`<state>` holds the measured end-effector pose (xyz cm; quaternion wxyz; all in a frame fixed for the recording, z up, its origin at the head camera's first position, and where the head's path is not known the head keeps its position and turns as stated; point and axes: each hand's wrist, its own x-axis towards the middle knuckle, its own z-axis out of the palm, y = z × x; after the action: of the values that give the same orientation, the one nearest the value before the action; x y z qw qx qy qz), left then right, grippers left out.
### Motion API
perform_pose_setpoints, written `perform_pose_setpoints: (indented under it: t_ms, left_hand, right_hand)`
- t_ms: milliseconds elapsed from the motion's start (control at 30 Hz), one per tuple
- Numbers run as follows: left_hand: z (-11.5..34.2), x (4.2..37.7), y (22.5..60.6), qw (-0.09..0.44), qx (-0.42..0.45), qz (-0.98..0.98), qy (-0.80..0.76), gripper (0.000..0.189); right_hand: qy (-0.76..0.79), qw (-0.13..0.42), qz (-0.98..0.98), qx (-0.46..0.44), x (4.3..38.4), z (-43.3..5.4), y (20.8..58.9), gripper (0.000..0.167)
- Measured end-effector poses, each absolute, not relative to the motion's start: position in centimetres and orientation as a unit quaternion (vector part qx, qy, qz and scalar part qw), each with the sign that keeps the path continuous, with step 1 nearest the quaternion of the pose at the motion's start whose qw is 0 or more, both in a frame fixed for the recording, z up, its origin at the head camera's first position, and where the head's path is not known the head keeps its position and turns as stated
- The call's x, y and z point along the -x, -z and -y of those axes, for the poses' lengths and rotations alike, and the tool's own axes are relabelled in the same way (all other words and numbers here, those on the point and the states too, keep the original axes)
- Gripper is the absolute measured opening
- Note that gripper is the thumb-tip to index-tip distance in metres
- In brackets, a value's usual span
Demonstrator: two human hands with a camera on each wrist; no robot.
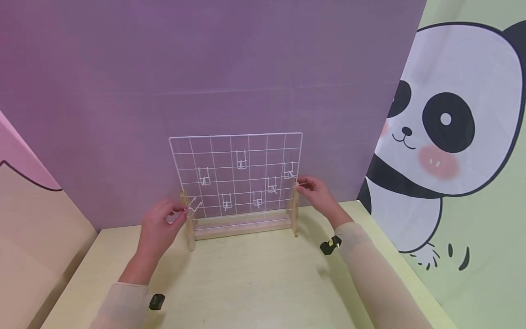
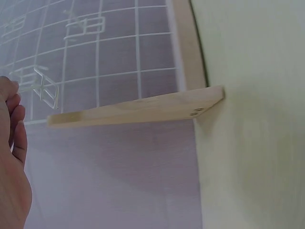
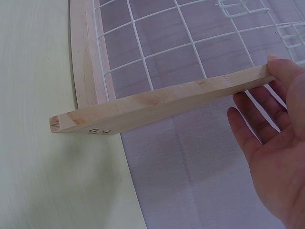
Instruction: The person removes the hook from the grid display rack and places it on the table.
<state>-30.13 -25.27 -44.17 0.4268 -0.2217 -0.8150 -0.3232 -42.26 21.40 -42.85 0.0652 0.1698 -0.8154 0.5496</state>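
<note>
A white wire grid panel (image 1: 236, 135) stands upright in a wooden stand (image 1: 242, 229) at the back of the table. Between thumb and fingers, my left hand (image 1: 158, 228) pinches a white wire hook (image 1: 198, 206) in front of the grid's lower left, near the left post (image 2: 143, 109). Several similar hooks (image 1: 241, 164) hang across the grid. On the other side, my right hand (image 1: 318, 196) grips the top of the right post (image 3: 167, 98); its thumb lies on the front edge, with fingers behind.
The pale wooden tabletop (image 1: 246, 283) extends in front of the stand. Close behind the stand hangs a purple backdrop (image 1: 230, 68). A panda picture (image 1: 464, 68) covers the right-hand wall. Small black devices (image 1: 157, 301) show at both wrists.
</note>
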Motion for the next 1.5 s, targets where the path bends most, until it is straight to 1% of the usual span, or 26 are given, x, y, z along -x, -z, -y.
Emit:
perform_pose_setpoints:
  t_ms: [300, 433, 700, 833, 1067, 1367, 1500]
  left_hand:
    - [24.6, 30.1, 46.0, 0.394, 0.208, 0.842, 0.303, 0.026]
    - [24.5, 30.2, 46.5, 0.371, 0.213, 0.856, 0.291, 0.026]
    - [24.3, 30.1, 47.6, 0.278, 0.195, 0.901, 0.27, 0.019]
    - [24.2, 30.3, 48.1, 0.246, 0.192, 0.914, 0.261, 0.017]
    - [24.2, 30.7, 49.0, 0.206, 0.18, 0.928, 0.254, 0.013]
    - [24.2, 30.7, 49.5, 0.158, 0.187, 0.934, 0.259, 0.017]
    - [24.1, 30.8, 49.7, 0.152, 0.197, 0.933, 0.259, 0.017]
  right_hand:
    - [-0.545, 0.065, 0.819, -0.167, 42.4, -21.3, 42.8, 0.034]
    - [-0.546, 0.065, 0.818, -0.168, 42.3, -21.3, 42.8, 0.034]
    - [-0.547, 0.06, 0.819, -0.164, 42.3, -21.4, 42.7, 0.035]
    - [-0.545, 0.064, 0.819, -0.169, 42.2, -21.3, 42.6, 0.035]
    - [-0.544, 0.063, 0.819, -0.168, 42.2, -21.4, 42.7, 0.036]
    - [-0.55, 0.057, 0.817, -0.165, 42.2, -21.4, 42.7, 0.035]
    - [-0.552, 0.052, 0.816, -0.162, 42.2, -21.4, 42.6, 0.036]
